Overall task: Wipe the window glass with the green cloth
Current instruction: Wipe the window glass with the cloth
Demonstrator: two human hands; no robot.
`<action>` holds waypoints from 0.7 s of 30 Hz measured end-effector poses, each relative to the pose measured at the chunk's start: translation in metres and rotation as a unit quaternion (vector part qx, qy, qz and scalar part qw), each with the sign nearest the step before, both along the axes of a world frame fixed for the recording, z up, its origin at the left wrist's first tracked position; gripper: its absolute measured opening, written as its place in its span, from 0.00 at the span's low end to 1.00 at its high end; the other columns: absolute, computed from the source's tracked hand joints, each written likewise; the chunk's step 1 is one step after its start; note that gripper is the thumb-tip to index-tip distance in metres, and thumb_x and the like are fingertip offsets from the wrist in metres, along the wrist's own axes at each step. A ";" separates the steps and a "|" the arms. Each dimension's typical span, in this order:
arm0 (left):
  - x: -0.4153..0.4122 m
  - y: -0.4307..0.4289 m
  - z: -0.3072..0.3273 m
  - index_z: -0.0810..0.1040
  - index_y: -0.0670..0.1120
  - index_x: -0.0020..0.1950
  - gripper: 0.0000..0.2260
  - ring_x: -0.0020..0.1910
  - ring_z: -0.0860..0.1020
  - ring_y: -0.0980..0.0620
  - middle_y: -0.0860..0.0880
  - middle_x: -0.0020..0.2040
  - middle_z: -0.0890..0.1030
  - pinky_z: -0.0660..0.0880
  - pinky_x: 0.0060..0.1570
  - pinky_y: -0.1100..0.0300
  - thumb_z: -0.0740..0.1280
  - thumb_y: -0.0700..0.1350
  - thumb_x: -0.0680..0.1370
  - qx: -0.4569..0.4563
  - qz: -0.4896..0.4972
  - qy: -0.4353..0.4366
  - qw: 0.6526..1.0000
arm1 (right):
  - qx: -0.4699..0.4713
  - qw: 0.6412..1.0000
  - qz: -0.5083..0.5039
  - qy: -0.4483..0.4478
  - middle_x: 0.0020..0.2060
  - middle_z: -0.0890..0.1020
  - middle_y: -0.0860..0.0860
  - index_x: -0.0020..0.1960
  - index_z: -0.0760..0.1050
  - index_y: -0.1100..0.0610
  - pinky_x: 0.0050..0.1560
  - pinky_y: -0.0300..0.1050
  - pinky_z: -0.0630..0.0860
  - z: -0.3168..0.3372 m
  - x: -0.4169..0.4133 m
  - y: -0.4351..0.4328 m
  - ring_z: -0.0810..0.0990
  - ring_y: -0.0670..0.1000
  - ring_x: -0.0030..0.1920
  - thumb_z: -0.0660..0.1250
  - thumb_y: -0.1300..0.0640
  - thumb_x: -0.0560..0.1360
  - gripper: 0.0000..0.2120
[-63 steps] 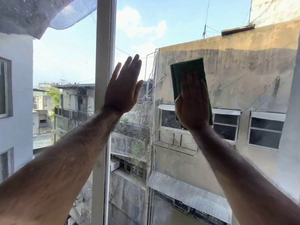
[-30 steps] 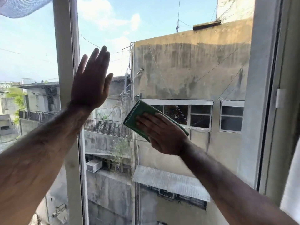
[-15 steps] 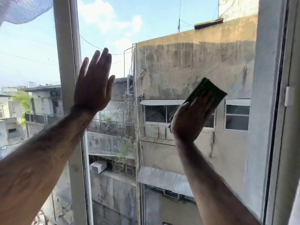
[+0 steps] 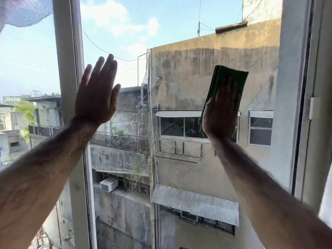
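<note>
The window glass (image 4: pixel 179 69) fills the middle of the head view between two pale frame posts. My right hand (image 4: pixel 220 114) lies flat on a folded green cloth (image 4: pixel 231 78) and presses it against the right part of the pane, fingers pointing up. The cloth's top edge shows above my fingertips; its lower part is hidden behind the palm. My left hand (image 4: pixel 97 97) rests flat on the glass near the left post, fingers spread upward, holding nothing.
A white vertical frame post (image 4: pixel 69 87) stands just left of my left hand. The right window frame (image 4: pixel 296 105) with a small white latch (image 4: pixel 314 107) borders the pane. A mesh net (image 4: pixel 23 9) hangs at top left. Buildings lie outside.
My right hand has swept the cloth from the lower middle of the pane to the right and upward, turning it upright. My left hand has stayed flat on the glass.
</note>
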State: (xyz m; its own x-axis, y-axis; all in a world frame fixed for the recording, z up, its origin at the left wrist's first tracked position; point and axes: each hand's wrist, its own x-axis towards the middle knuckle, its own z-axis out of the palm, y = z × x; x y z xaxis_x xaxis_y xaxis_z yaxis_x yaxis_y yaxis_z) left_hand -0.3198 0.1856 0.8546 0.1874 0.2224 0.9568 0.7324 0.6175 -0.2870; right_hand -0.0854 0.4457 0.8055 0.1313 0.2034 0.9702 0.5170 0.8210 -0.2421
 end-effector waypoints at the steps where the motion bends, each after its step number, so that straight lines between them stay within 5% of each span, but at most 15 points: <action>1: 0.000 0.000 0.001 0.52 0.43 0.87 0.27 0.87 0.54 0.44 0.45 0.88 0.54 0.54 0.85 0.41 0.50 0.50 0.89 0.000 0.000 0.000 1.000 | -0.011 1.000 -0.004 0.017 0.83 0.61 0.60 0.83 0.58 0.64 0.83 0.60 0.57 0.003 -0.006 -0.007 0.58 0.59 0.84 0.52 0.56 0.85 0.27; 10: -0.001 0.000 0.000 0.51 0.44 0.87 0.27 0.87 0.54 0.43 0.46 0.88 0.53 0.53 0.86 0.43 0.50 0.51 0.88 0.000 0.003 0.001 1.000 | 0.102 0.983 0.062 -0.142 0.81 0.66 0.57 0.81 0.65 0.61 0.80 0.61 0.64 -0.142 -0.011 -0.024 0.62 0.58 0.82 0.56 0.56 0.85 0.25; 21: 0.003 -0.001 -0.002 0.52 0.43 0.87 0.27 0.87 0.55 0.43 0.45 0.88 0.55 0.53 0.86 0.42 0.50 0.50 0.88 -0.003 -0.001 -0.003 1.000 | 0.133 0.987 0.075 -0.057 0.79 0.70 0.58 0.78 0.69 0.63 0.81 0.61 0.64 -0.066 -0.034 -0.024 0.65 0.58 0.81 0.63 0.60 0.85 0.23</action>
State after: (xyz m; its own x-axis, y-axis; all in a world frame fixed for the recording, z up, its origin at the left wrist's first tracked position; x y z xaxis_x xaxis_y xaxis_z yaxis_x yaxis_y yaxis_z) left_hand -0.3167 0.1849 0.8530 0.1814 0.2271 0.9568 0.7358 0.6142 -0.2853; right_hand -0.1199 0.4217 0.7394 0.0060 -0.0521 0.9986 0.3954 0.9174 0.0455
